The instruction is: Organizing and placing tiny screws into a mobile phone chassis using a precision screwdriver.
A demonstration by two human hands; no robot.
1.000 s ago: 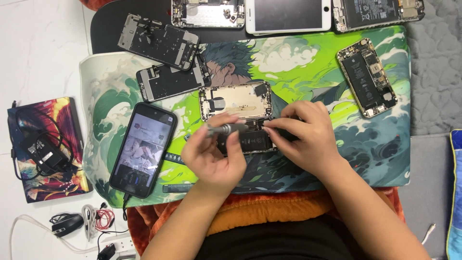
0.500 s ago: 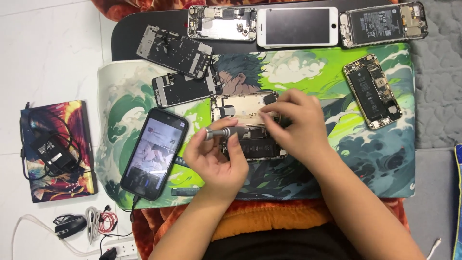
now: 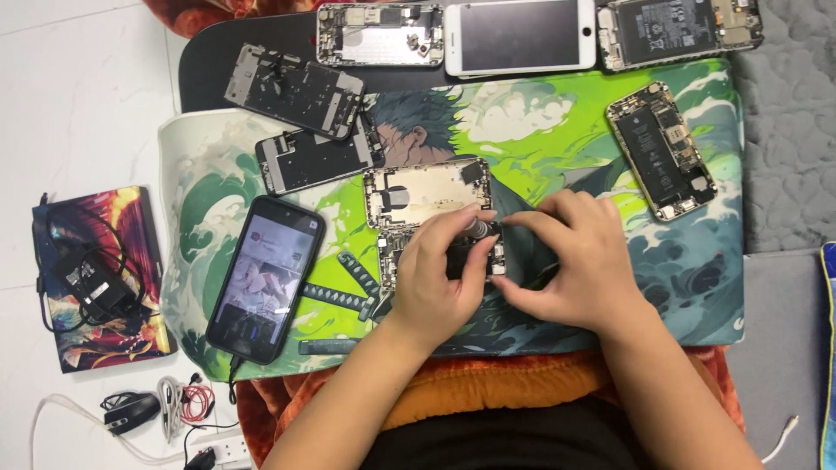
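Note:
An opened phone body (image 3: 394,254) lies on the green illustrated mat (image 3: 557,130), mostly covered by my hands. My left hand (image 3: 435,278) rests over it and pinches a small screwdriver (image 3: 477,228) with a ridged silver cap, standing nearly upright on the phone. My right hand (image 3: 579,261) is at the phone's right edge, thumb pressed to its lower corner and index finger reaching toward the screwdriver cap. The tip of the screwdriver is hidden by my fingers.
An empty gold housing (image 3: 427,191) lies just above the hands. A black phone with a lit screen (image 3: 266,278) sits to the left. Several stripped phones and display plates (image 3: 296,87) ring the mat's top and right (image 3: 662,148). A book with a charger (image 3: 96,278) and cables (image 3: 165,405) lie on the floor.
The screwdriver went from lying sideways in my left hand to standing upright on the phone. Both hands closed in over the phone; the view shifted slightly.

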